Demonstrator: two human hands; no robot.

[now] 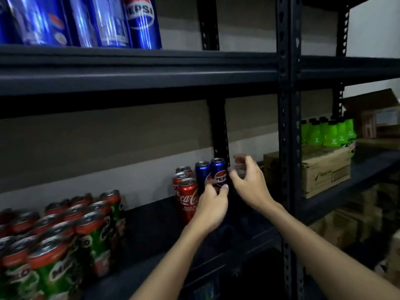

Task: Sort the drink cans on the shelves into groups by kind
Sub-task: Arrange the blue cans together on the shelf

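Facing dark metal shelving (138,68), grey wall (108,135) behind

"PEPSI" on top-shelf blue can (141,20); "PEPSI" on lower blue can (219,173); "Coca-Cola" on red can (187,199); "MILO" on green cans (58,271).

Two blue Pepsi cans (216,174) stand upright on the middle shelf (151,215), touching, just right of three red Coke cans (187,198) in a front-to-back row. Green Milo cans (71,241) with red rims cluster at that shelf's left end. More Pepsi cans (86,20) stand above it.
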